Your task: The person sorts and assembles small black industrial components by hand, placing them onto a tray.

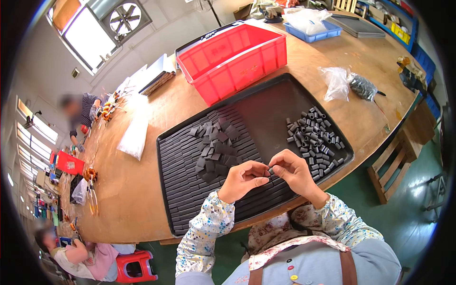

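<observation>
My left hand (244, 180) and my right hand (295, 172) meet over the near part of a large black tray (259, 118). Thumbs and fingertips of both pinch one small dark cylindrical piece (271, 171), mostly hidden by the fingers. On the tray's right side lies a loose heap of short black tubes (311, 133). Long rows of narrow black pieces (190, 190) fill its left side. A scattered pile of flat black rectangular pieces (216, 147) rests on top of those rows, just beyond my left hand.
Behind the tray stands a red plastic bin (237, 71). A clear bag (335, 83) and a bag of dark parts (363, 88) lie to the right, a blue tray (313, 34) farther back. A white bag (134, 137) lies left. Two people work at the table's left side.
</observation>
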Tool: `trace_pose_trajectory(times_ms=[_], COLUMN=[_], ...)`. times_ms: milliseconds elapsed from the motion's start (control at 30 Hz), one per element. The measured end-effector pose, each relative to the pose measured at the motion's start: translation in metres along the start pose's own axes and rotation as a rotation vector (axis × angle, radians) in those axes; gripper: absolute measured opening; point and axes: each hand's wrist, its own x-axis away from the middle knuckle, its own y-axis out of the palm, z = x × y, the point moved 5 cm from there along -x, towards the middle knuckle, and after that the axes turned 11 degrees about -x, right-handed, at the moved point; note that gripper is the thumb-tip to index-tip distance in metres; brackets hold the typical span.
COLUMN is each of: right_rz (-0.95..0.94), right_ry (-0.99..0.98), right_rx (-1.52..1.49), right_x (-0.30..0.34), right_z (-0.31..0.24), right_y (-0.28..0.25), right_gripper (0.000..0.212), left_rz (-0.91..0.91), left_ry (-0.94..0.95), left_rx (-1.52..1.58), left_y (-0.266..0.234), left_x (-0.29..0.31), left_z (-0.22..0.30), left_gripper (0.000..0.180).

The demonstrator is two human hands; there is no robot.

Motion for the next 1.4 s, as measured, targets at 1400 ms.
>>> trace_pose_trajectory(times_ms=[1400], right_rz=[-0.053], right_ry=[-0.087], right_rx=[0.031], right_x=[0.006], right_z=[-0.006], right_y=[-0.005], right_gripper=[0.011], left_rz=[-0.015], left_ry=[-0.147], left_rx=[0.013], left_y=[-0.008], left_x=[0.003], left_z=[-0.003], left_gripper=[0.015])
